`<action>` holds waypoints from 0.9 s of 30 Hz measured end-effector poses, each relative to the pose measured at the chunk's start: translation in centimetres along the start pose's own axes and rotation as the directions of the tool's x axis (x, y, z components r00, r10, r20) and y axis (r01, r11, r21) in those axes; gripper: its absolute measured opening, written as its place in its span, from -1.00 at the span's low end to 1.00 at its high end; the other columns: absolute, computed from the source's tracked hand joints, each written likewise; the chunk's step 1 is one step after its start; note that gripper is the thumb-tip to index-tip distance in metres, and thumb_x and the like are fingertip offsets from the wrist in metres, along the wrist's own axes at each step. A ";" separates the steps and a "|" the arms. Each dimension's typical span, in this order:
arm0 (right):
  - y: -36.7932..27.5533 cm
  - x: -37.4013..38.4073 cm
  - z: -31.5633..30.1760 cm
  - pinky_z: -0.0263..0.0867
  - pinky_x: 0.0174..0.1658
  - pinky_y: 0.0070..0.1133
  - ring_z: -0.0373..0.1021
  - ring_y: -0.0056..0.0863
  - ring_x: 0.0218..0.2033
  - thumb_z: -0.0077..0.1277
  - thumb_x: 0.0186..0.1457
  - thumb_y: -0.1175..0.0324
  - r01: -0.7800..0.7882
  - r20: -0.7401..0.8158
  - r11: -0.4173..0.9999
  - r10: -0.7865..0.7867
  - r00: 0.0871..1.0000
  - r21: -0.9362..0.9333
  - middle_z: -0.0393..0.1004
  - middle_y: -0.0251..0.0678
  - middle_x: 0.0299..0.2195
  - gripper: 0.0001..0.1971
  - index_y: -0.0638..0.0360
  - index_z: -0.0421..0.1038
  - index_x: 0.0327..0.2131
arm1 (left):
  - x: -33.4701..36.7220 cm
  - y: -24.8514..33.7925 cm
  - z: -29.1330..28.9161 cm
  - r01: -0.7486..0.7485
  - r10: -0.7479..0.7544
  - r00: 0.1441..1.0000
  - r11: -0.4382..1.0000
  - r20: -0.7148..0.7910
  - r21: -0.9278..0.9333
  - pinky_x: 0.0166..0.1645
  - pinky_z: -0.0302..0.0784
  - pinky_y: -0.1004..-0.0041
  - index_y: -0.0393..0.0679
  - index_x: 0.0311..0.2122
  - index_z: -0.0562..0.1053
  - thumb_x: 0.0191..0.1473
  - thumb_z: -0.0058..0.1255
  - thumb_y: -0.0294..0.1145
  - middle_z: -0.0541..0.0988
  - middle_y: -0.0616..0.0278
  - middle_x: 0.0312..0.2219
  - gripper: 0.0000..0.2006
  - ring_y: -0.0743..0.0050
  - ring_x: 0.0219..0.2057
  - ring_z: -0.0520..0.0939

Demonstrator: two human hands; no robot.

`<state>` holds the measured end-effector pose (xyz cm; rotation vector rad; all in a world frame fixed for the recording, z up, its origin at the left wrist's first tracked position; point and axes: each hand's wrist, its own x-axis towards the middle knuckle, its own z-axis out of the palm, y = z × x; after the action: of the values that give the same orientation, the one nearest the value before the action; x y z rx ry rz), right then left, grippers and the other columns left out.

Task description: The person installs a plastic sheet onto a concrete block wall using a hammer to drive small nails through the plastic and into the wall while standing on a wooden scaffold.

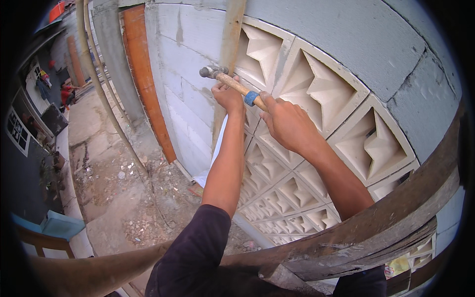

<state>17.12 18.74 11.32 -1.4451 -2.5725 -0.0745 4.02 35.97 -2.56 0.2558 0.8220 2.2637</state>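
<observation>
Right hand closed round wooden-handled hammer, shaft running up-left, head just past left hand, which is curled nearer the timber batten, contents can't tell.

Hammer | grey head, blue-banded wooden handle | slanted, head upper-left | near wooden strip

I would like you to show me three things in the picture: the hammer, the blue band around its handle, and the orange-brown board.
Hammer (234,85): head view, on its wooden handle.
Blue band (251,98): head view, on its visible middle.
Orange-brown board (143,81): head view, on its face, near mid-length.
</observation>
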 end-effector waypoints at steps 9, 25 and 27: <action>0.4 1.6 -0.9 0.38 -0.17 -0.12 0.50 0.11 -0.29 -0.01 0.26 0.30 0.004 0.054 0.998 -0.001 0.999 -0.068 0.55 0.12 -0.37 -0.57 0.31 0.31 0.13 | 0.4 -0.3 -0.3 -0.080 0.080 0.997 0.992 0.007 0.099 -0.17 0.64 0.50 -0.35 -0.13 0.27 0.02 0.29 -0.65 0.59 -0.04 -0.24 -0.59 0.38 -0.28 0.66; 0.6 1.0 -0.2 0.38 -0.16 -0.11 0.51 0.10 -0.25 -0.01 0.27 0.27 -0.044 0.038 0.996 0.047 0.998 -0.073 0.56 0.07 -0.31 -0.57 0.21 0.30 0.15 | 0.6 1.9 -3.0 0.222 -0.210 0.933 0.975 0.294 -0.008 -0.15 0.55 0.44 -0.51 -0.05 0.42 0.13 -0.05 -0.75 0.57 0.09 -0.26 -0.74 0.38 -0.29 0.62; 0.7 1.0 0.0 0.38 -0.16 -0.11 0.51 0.10 -0.25 -0.01 0.26 0.27 -0.046 0.031 0.996 0.048 0.998 -0.073 0.56 0.07 -0.31 -0.58 0.21 0.30 0.14 | 0.1 1.8 -2.6 0.232 -0.224 0.949 0.973 0.221 -0.008 -0.13 0.55 0.47 -0.50 -0.08 0.45 0.11 -0.02 -0.77 0.60 0.03 -0.22 -0.76 0.37 -0.25 0.64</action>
<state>17.15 19.98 11.47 -1.5436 -2.5857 -0.1390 1.93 33.79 -3.49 0.3678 0.6603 1.9894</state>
